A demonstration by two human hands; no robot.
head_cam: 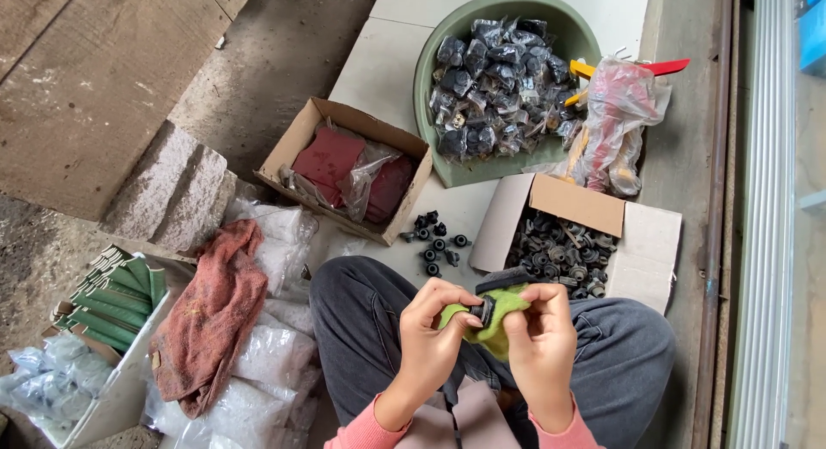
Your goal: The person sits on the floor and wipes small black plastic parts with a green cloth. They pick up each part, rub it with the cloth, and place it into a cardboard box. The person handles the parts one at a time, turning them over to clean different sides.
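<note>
Green cloth [499, 322] and black fitting [482, 310] between both hands [486, 329].

Basin [430, 96]: sitting farthest back, bagged parts [495, 79] lying in it.
Open box [641, 242]: lying before the basin, fittings [559, 251] lying inside.
Loose fittings [434, 242]: lying left of that box.
Rag [215, 316]: lying left of the knee [361, 303].

A small black fitting [481, 311] sits half-wrapped in a crumpled green cloth [503, 316] above the lap.
</note>
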